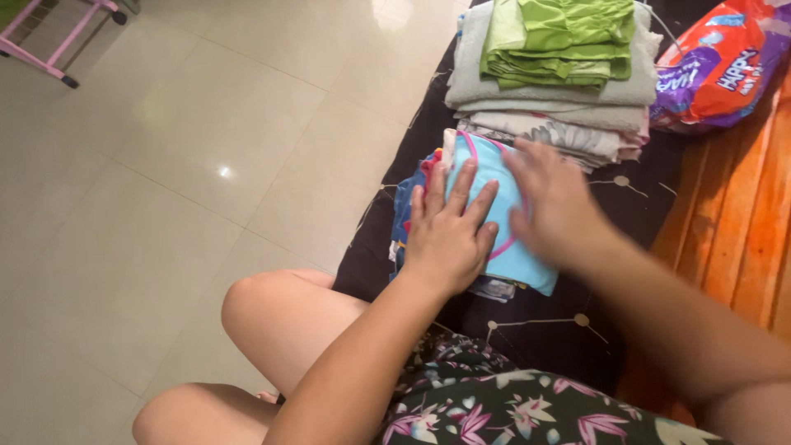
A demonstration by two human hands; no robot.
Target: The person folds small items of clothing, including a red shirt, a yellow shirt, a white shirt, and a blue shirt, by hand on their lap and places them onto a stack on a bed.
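1. Two hands rest flat on one folded garment. The left hand [449,231] lies palm down, fingers spread and straight, grasping nothing. The right hand [556,206], blurred, is also flat and unclenched on the cloth.
2. One light blue garment with pink trim [503,239], folded, tops a small pile of folded clothes [405,216] whose darker blue edges show at its left side.
3. One dark patterned cloth [535,330] lies beneath the pile. Its left edge meets the floor just beside the pile, so little bare cloth remains on that side.
4. One taller stack of folded laundry [552,107] stands just beyond the small pile, nearly touching it: grey and white pieces below, green garments [560,41] on top.
5. One bright plastic package [721,66], orange and purple, sits to the right of the tall stack.
6. One orange wooden surface [733,222] runs along the right of the dark cloth.
7. One pale tiled floor [165,189] spreads wide to the left, with a pink wheeled frame [62,49] at its far corner.
8. The person's bare knees [264,313] sit near the cloth's near-left edge.
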